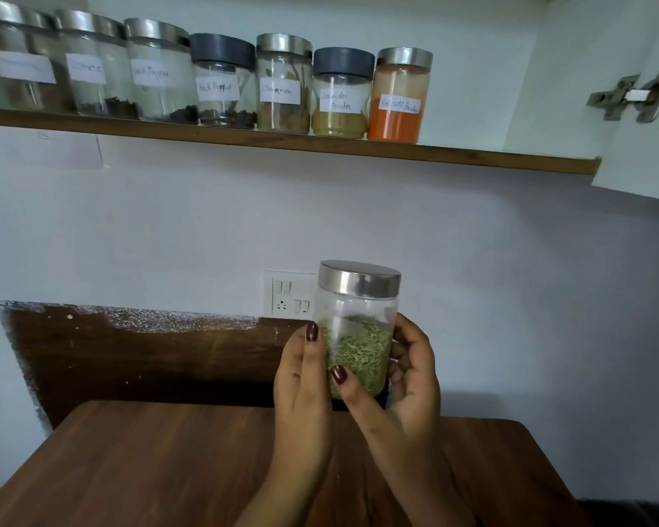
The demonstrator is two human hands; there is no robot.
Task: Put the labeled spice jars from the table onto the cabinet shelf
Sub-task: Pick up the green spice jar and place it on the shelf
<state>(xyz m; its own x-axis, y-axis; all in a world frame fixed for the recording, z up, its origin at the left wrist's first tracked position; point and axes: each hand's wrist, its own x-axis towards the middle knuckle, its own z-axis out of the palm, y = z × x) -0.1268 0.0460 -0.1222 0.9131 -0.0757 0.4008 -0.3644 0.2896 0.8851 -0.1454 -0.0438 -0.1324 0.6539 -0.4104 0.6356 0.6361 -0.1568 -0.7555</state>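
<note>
The person's left hand [301, 386] and right hand [415, 378] are bare, and so are the 2 forearms [427, 484] as far as they show at the bottom edge. On the 2 painted nails [312, 331] in sight, 1 per hand, the polish is a glossy dark maroon; both nails are rounded and kept fairly short.

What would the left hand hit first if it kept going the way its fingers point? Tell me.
The left hand, gripping the jar, points up. The switch plate on the wall sits in that line, though probably further back; if so, the way looks free up to the shelf edge.
</note>
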